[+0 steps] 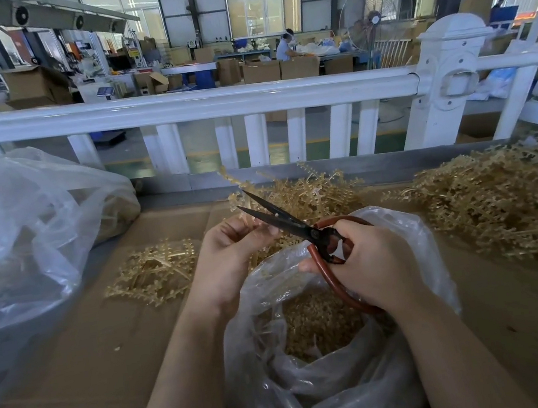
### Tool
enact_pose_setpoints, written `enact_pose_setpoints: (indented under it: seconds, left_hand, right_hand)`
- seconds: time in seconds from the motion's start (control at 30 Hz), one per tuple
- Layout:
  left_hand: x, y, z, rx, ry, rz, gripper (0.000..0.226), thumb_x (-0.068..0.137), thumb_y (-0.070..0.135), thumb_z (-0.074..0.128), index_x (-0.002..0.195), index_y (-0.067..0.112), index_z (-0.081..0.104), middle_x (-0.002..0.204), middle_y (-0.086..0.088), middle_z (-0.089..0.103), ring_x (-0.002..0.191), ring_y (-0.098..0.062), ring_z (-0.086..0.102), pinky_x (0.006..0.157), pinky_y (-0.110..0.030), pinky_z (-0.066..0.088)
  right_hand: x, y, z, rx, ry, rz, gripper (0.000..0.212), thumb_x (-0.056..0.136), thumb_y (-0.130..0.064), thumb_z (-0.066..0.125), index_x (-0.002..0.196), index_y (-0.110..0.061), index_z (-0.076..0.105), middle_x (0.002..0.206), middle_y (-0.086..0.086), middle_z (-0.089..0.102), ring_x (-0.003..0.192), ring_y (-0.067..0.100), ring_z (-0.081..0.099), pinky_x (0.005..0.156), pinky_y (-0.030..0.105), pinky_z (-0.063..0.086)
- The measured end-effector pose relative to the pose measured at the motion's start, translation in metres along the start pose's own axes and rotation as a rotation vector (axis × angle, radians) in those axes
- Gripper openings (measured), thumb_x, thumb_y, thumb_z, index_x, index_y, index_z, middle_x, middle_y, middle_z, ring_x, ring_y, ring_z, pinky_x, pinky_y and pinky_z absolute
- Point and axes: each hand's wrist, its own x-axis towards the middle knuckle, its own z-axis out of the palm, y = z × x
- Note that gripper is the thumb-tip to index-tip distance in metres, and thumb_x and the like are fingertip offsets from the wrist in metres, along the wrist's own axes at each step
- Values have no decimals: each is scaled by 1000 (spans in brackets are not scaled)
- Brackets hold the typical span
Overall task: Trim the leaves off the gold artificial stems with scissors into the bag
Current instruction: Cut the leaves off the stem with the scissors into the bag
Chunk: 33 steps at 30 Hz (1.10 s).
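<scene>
My left hand pinches a gold artificial stem that rises up and back from the fingers. My right hand grips the red-brown handles of black scissors. Their blades are parted around the stem just above my left fingertips. Below both hands stands a clear plastic bag, its mouth open, with a heap of cut gold leaves inside.
Gold stems lie in piles on the cardboard-covered table: a large pile at right, one behind the hands, a smaller one at left. A big clear bag sits far left. A white fence runs behind.
</scene>
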Motion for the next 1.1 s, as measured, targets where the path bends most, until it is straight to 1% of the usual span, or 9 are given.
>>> enact_pose_setpoints:
  seconds: [0.17, 0.33, 0.4, 0.47, 0.53, 0.67, 0.8, 0.93, 1.1]
  left_hand:
    - [1, -1, 0, 2, 3, 1, 13, 78, 14, 72, 90, 11, 76, 96, -11, 75, 92, -18, 67, 84, -17, 51]
    - [0, 0, 1, -18, 14, -13, 10, 76, 15, 72, 83, 20, 78, 87, -1, 75, 85, -9, 66, 77, -14, 50]
    - [0, 1, 1, -26, 15, -23, 10, 75, 15, 73, 82, 20, 78, 86, 0, 74, 84, -9, 66, 77, -15, 50]
    - [0, 1, 2, -25, 27, -36, 9, 76, 13, 74, 84, 17, 76, 88, -3, 74, 86, -12, 65, 81, -19, 50]
    - [-1, 2, 1, -33, 50, -54, 9, 75, 10, 75, 84, 12, 73, 85, -5, 72, 84, -14, 64, 82, -23, 50]
    - [0, 3, 1, -25, 103, -75, 11, 78, 1, 73, 78, 11, 69, 76, -3, 68, 75, -13, 62, 75, -20, 51]
    - [0, 2, 3, -13, 82, -54, 18, 81, -8, 68, 77, 10, 67, 71, 1, 67, 70, -9, 60, 69, -15, 50]
    - [1, 1, 3, -1, 74, -35, 9, 81, -8, 67, 87, -2, 66, 72, -1, 65, 72, -10, 59, 70, -14, 50]
    - [0, 1, 3, 34, 58, -33, 15, 80, -8, 68, 82, 7, 70, 85, -13, 70, 83, -17, 66, 77, -17, 53]
  right_hand:
    - [1, -1, 1, 21, 3, 13, 76, 65, -98, 32, 87, -34, 67, 70, -33, 51, 65, -7, 54, 61, 6, 39]
    - [0, -1, 1, -3, 7, 20, 54, 66, -93, 42, 84, -45, 56, 65, -40, 43, 63, -16, 50, 55, 1, 32]
    - [0, -1, 1, -2, -6, 28, 53, 66, -92, 45, 86, -46, 59, 65, -41, 43, 64, -20, 49, 52, 0, 31]
    - [-1, 1, 2, 0, -19, 29, 59, 65, -93, 45, 90, -43, 63, 67, -40, 44, 65, -19, 48, 55, 2, 31]
    - [0, 2, 2, 9, -12, 48, 56, 64, -93, 44, 84, -43, 58, 67, -36, 49, 67, -14, 51, 56, 5, 33]
    - [0, 6, 0, 33, 35, 93, 57, 68, -89, 52, 82, -35, 61, 70, -24, 59, 68, -6, 56, 55, 13, 38]
    - [-1, 0, -1, 28, 15, 40, 50, 71, -89, 51, 83, -41, 56, 72, -32, 55, 72, -12, 55, 56, 5, 37]
    - [1, -2, 1, -14, -56, 17, 57, 66, -97, 36, 89, -47, 52, 74, -37, 49, 71, -17, 48, 54, 4, 30]
    - [0, 3, 0, -34, -68, 19, 56, 67, -95, 40, 92, -47, 53, 76, -37, 49, 72, -18, 46, 60, 3, 28]
